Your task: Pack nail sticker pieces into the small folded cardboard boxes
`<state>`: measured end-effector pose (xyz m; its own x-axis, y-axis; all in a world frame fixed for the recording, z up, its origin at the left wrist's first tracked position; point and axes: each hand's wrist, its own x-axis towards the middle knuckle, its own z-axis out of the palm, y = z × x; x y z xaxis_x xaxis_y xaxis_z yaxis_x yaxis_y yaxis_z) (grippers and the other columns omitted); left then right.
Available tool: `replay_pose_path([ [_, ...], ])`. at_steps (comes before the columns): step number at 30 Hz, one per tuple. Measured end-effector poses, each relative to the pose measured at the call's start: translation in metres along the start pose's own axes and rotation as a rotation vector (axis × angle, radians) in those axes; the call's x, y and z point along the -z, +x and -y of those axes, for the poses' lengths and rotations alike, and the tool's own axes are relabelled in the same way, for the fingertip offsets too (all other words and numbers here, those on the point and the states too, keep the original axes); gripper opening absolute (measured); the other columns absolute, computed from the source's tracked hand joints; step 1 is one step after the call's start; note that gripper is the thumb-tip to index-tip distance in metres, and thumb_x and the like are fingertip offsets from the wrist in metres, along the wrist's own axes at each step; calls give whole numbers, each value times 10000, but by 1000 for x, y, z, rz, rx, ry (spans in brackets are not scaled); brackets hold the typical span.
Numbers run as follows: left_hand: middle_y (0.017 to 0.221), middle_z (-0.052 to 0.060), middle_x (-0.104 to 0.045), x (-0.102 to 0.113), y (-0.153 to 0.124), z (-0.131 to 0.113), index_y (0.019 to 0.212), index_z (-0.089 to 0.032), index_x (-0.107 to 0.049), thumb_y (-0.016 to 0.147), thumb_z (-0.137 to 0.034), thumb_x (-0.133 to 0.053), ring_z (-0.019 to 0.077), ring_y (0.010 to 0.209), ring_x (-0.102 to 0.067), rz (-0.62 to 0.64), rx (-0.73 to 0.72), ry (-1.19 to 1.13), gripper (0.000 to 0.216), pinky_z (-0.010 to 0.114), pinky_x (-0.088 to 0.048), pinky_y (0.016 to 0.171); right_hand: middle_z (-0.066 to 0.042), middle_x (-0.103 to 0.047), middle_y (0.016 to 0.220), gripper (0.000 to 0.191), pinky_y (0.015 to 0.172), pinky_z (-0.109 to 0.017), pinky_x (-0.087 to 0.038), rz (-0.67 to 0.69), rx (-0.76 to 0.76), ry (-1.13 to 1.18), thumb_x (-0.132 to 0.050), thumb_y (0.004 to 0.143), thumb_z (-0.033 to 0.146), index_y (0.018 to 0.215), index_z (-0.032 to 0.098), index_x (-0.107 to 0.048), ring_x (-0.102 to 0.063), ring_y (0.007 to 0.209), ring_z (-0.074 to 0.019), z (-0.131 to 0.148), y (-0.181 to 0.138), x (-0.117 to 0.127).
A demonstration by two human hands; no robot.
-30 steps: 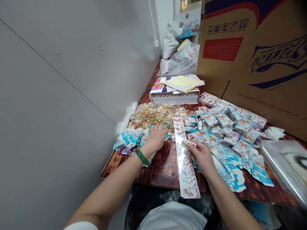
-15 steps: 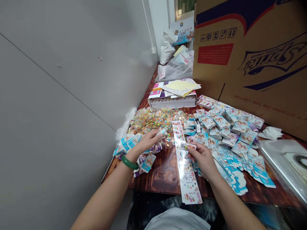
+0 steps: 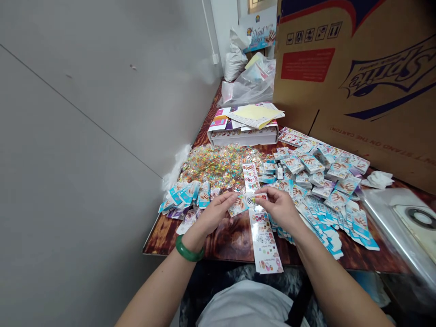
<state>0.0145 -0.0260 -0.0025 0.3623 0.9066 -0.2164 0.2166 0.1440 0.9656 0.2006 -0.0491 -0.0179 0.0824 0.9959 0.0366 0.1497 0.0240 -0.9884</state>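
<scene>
My left hand (image 3: 217, 212), with a green bangle at the wrist, pinches a small blue-and-white box (image 3: 239, 206) printed with a hand picture. My right hand (image 3: 278, 208) grips a small folded sticker sheet (image 3: 251, 200) whose left end meets the box's right end. Whether the sheet is inside the box cannot be made out. Beneath both hands a long nail sticker strip (image 3: 266, 247) lies on the table, its near end over the front edge. Small boxes (image 3: 185, 196) lie in a loose pile left of my left hand.
Shiny clear packets (image 3: 221, 163) are heaped behind my hands. Filled small boxes (image 3: 311, 165) and fanned flat cartons (image 3: 325, 222) cover the right side. A large Sprite carton (image 3: 313, 95) stands at the back right, beside a white open box (image 3: 245, 136). A grey wall (image 3: 85, 181) borders the left.
My left hand has come right and down with the small box. My right hand has shifted slightly left, so box and sticker sheet now meet. The camera view has tilted slightly.
</scene>
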Motion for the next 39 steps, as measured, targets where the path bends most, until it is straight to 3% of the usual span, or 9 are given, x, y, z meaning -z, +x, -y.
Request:
replay_pose_path([
  [5, 1054, 34, -626, -12, -5, -3, 1010, -195, -635, 855, -423, -480, 172, 972, -541, 46, -116, 116, 316, 268, -407, 871, 21, -613, 619, 172, 530, -244, -384, 46, -75, 34, -664, 618, 280, 758, 185, -630, -512, 534, -121, 5, -3, 0],
  [11, 991, 21, -616, -15, -3, 2, 981, -189, -626, 849, -435, -489, 159, 943, -529, 70, -82, 72, 311, 268, -387, 878, 88, -465, 391, 167, 347, -200, -246, 198, -238, 118, -637, 642, 319, 714, 178, -587, -355, 305, -67, 7, -10, -2],
  [19, 913, 11, -596, -23, -2, 10, 936, -179, -617, 842, -430, -499, 151, 887, -512, 81, -75, 25, 292, 258, -379, 845, 91, -433, 297, 126, 343, -202, -221, 486, -310, 80, -464, 753, 287, 691, 198, -527, -296, 248, -79, 5, -12, 0],
  [23, 892, 5, -586, -23, -3, 13, 901, -185, -619, 831, -422, -526, 146, 884, -509, 54, -82, -49, 264, 249, -374, 843, 41, -536, 461, 145, 504, -236, -372, 255, -74, -170, -514, 717, 222, 584, 195, -565, -509, 454, -117, 6, -11, -1],
  [25, 892, 7, -588, -23, -3, 14, 901, -188, -621, 815, -424, -553, 143, 879, -512, 18, -46, -123, 260, 246, -375, 840, -4, -636, 686, 55, 627, -265, -410, 65, 55, -313, -578, 689, 226, 656, 193, -608, -571, 630, -147, 7, -11, 0],
  [27, 893, 10, -593, -24, -3, 16, 898, -190, -626, 799, -417, -578, 144, 888, -516, 11, -20, -190, 252, 247, -376, 844, -26, -649, 827, 107, 641, -269, -410, -20, 74, -391, -622, 677, 257, 760, 190, -617, -568, 665, -152, 9, -12, 1],
  [32, 892, 16, -607, -20, -2, 11, 857, -184, -646, 775, -371, -614, 148, 900, -532, 88, 2, -239, 206, 254, -379, 864, 16, -551, 534, 219, 508, -220, -315, 235, 69, -479, -514, 787, 271, 587, 185, -538, -488, 520, -123, 17, -13, 3],
  [36, 915, 24, -621, -10, -1, 1, 849, -171, -663, 747, -319, -646, 155, 920, -545, 234, 18, -152, 180, 255, -381, 869, 19, -501, 487, 275, 493, -228, -248, 224, 157, -652, -497, 800, 228, 529, 182, -491, -424, 481, -108, 21, -15, -1],
  [39, 914, 26, -626, -7, -2, -2, 865, -176, -656, 705, -298, -680, 152, 878, -576, 313, 187, -210, 203, 271, -421, 826, 4, -532, 513, 238, 499, -237, -240, 235, 196, -698, -490, 788, 186, 552, 179, -527, -435, 491, -111, 20, -18, -4],
])
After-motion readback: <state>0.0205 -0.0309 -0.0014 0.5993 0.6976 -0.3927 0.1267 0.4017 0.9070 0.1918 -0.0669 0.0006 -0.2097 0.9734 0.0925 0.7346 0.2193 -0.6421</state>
